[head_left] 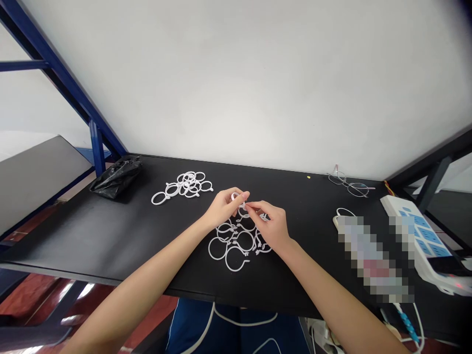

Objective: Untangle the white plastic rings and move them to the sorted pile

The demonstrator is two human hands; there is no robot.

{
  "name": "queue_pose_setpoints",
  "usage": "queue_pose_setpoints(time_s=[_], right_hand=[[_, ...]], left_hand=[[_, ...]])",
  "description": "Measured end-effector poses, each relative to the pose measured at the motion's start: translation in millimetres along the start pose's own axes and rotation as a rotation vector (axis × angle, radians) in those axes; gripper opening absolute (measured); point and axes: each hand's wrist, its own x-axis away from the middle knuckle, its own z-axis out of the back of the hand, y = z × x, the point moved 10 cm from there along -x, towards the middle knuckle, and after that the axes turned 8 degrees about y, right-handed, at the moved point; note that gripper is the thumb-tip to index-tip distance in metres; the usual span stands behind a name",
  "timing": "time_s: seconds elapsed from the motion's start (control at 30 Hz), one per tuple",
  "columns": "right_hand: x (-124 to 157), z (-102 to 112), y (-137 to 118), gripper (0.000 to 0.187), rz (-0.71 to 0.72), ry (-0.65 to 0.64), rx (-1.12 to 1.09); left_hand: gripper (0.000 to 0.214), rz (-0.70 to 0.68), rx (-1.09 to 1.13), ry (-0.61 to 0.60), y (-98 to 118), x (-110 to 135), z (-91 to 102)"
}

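Between my two hands, a white plastic ring clip point(233, 196) is held just above the black table. My left hand point(223, 206) pinches it from the left, thumb and fingers around its loop. From the right, my right hand point(271, 221) pinches its lower end with thumb and index finger. Below and in front lies a loose group of white rings point(236, 258), some with gaps in their loops and small end tabs. Part of that group is hidden under my right hand. Farther left sits a second pile of white rings point(190, 184), overlapping one another.
A crumpled black plastic bag point(117, 177) lies at the table's left end. At the right are eyeglasses point(346, 183), a blurred-out phone point(372, 260) with a cable, and a white power strip point(420, 241). The black table point(158, 241) meets a white wall behind.
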Motion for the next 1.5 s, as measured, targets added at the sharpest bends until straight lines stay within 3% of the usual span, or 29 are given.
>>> queue_pose_setpoints(time_s=[1.5], right_hand=[[2.1, -10.5, 4.1, 0.01, -0.053, -0.091, -0.019]], left_hand=[[0.05, 0.008, 0.081, 0.013, 3.2, 0.4, -1.3]])
